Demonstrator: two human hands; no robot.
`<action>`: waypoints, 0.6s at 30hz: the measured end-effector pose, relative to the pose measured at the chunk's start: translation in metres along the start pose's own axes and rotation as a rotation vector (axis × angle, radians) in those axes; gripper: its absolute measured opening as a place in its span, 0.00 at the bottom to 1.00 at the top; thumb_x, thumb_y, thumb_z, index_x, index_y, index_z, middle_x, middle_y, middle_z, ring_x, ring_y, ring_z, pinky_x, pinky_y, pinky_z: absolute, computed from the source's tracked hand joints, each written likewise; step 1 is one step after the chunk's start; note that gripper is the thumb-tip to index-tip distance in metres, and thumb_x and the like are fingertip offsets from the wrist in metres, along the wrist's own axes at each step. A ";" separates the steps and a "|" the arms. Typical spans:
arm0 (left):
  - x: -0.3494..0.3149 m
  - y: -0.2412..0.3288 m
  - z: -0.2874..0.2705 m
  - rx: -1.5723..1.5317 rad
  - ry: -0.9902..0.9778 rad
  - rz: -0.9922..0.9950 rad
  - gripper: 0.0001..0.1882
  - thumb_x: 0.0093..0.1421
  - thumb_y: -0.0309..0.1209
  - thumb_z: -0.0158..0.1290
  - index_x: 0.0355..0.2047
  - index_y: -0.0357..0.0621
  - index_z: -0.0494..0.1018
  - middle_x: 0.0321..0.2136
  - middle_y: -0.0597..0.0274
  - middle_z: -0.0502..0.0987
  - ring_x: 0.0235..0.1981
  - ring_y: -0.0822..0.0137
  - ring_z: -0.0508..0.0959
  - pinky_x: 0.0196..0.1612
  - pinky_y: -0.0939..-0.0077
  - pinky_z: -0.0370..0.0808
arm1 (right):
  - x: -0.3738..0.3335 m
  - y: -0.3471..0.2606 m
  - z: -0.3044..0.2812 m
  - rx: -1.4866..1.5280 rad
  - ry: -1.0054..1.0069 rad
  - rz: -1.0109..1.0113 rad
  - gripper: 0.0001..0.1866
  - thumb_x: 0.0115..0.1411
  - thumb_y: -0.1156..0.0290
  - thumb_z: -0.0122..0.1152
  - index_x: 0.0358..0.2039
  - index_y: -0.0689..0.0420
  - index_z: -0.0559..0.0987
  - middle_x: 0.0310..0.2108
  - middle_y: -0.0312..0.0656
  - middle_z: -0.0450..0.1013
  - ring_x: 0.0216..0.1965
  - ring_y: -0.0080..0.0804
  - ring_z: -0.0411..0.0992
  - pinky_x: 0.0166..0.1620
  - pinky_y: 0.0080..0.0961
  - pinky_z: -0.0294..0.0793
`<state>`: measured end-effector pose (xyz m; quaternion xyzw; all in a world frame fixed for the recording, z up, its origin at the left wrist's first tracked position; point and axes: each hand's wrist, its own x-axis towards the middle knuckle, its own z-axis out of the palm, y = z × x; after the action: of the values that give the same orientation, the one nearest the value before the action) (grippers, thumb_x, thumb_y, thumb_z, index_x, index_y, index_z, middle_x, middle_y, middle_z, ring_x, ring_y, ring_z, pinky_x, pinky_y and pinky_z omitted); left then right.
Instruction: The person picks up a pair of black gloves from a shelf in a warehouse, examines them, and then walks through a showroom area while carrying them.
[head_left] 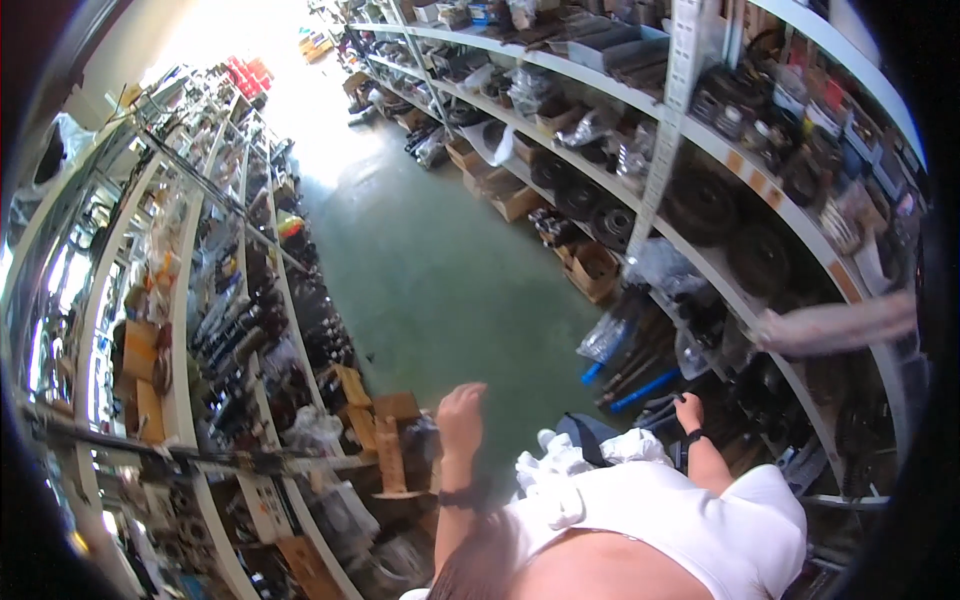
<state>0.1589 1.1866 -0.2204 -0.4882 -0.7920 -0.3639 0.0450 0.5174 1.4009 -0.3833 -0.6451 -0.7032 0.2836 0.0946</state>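
Note:
My left hand (461,418) is raised over the aisle at the lower middle. Its fingers stretch loosely forward, with nothing in them. Cardboard boxes (396,407) at the foot of the left shelving are nearest to it. My right hand (689,412) is low at the right side, its fingers curled closed beside a dark, narrow object (657,408). What they hold, if anything, is too small to make out. Just beyond lie a blue rod (645,390) and a plastic-wrapped bundle (606,337) on the floor by the right shelving.
Metal shelving (668,130) packed with machine parts runs along the right; dark wheels (700,207) sit on it. A blurred, long pale shape (840,325) crosses its front. More crowded shelving (185,300) lines the left. Between them runs a green floor (430,270) toward bright light.

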 end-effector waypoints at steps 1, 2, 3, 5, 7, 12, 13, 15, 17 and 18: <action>0.026 -0.011 0.004 -0.079 -0.010 -0.006 0.08 0.49 0.24 0.40 0.26 0.42 0.70 0.29 0.59 0.72 0.29 0.59 0.71 0.33 0.71 0.67 | -0.002 -0.021 0.003 -0.049 0.012 0.022 0.11 0.43 0.66 0.53 0.20 0.62 0.70 0.23 0.53 0.67 0.29 0.52 0.65 0.29 0.37 0.64; 0.049 -0.019 0.009 -0.158 -0.018 -0.012 0.09 0.50 0.25 0.40 0.26 0.41 0.70 0.28 0.59 0.72 0.29 0.60 0.71 0.33 0.71 0.67 | 0.000 -0.034 0.009 -0.027 0.006 0.024 0.11 0.44 0.64 0.51 0.21 0.60 0.71 0.25 0.52 0.68 0.30 0.51 0.65 0.30 0.38 0.64; 0.072 -0.023 0.010 -0.121 0.004 0.069 0.09 0.52 0.27 0.39 0.25 0.41 0.70 0.28 0.59 0.72 0.29 0.60 0.71 0.33 0.72 0.67 | 0.004 -0.044 0.020 -0.005 0.025 0.042 0.11 0.45 0.64 0.51 0.21 0.60 0.71 0.25 0.52 0.68 0.30 0.52 0.65 0.30 0.38 0.64; 0.104 -0.053 0.032 -0.103 -0.107 0.135 0.08 0.51 0.25 0.39 0.27 0.42 0.70 0.27 0.60 0.72 0.29 0.59 0.71 0.33 0.71 0.67 | 0.010 -0.050 0.046 0.025 0.055 0.142 0.12 0.45 0.64 0.52 0.20 0.61 0.71 0.25 0.53 0.68 0.30 0.52 0.65 0.30 0.39 0.64; 0.126 -0.093 0.051 -0.105 -0.239 0.105 0.11 0.55 0.32 0.38 0.27 0.41 0.69 0.27 0.57 0.71 0.30 0.55 0.70 0.33 0.67 0.66 | 0.024 -0.052 0.074 -0.008 0.135 0.204 0.10 0.42 0.67 0.53 0.19 0.63 0.71 0.23 0.54 0.68 0.29 0.51 0.66 0.31 0.36 0.65; 0.017 -0.277 0.109 -0.117 -0.370 -0.587 0.19 0.55 0.42 0.36 0.31 0.37 0.67 0.31 0.47 0.70 0.35 0.49 0.68 0.37 0.65 0.65 | 0.084 -0.106 0.131 -0.095 0.136 0.373 0.10 0.40 0.69 0.49 0.19 0.61 0.74 0.23 0.54 0.69 0.28 0.51 0.67 0.32 0.37 0.67; -0.008 -0.289 0.097 -0.123 -0.449 -0.859 0.17 0.55 0.39 0.38 0.35 0.38 0.67 0.31 0.44 0.70 0.36 0.50 0.69 0.39 0.65 0.65 | 0.104 -0.124 0.141 -0.081 0.166 0.316 0.10 0.40 0.68 0.48 0.19 0.62 0.74 0.23 0.54 0.69 0.28 0.52 0.67 0.31 0.37 0.66; -0.064 -0.319 0.073 -0.035 -0.479 -1.076 0.17 0.55 0.39 0.38 0.34 0.38 0.67 0.31 0.45 0.70 0.36 0.51 0.69 0.38 0.65 0.65 | 0.137 -0.187 0.160 -0.042 0.109 0.197 0.11 0.41 0.68 0.46 0.19 0.62 0.73 0.23 0.55 0.68 0.28 0.52 0.67 0.30 0.37 0.65; -0.098 -0.335 0.050 0.029 -0.502 -1.268 0.16 0.55 0.39 0.38 0.34 0.38 0.67 0.30 0.45 0.69 0.35 0.51 0.68 0.38 0.65 0.66 | 0.174 -0.260 0.173 -0.007 0.003 0.013 0.12 0.42 0.66 0.47 0.20 0.61 0.73 0.23 0.55 0.67 0.28 0.51 0.67 0.29 0.38 0.65; -0.109 -0.339 0.044 0.039 -0.503 -1.347 0.16 0.55 0.38 0.38 0.33 0.38 0.67 0.30 0.45 0.69 0.34 0.51 0.68 0.37 0.65 0.66 | 0.185 -0.299 0.174 -0.026 -0.011 0.003 0.12 0.42 0.66 0.47 0.20 0.61 0.73 0.23 0.55 0.67 0.28 0.51 0.67 0.29 0.38 0.65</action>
<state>-0.0451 1.0456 -0.4791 0.0381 -0.9140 -0.1749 -0.3641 0.1476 1.5286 -0.4130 -0.6457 -0.7063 0.2783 0.0819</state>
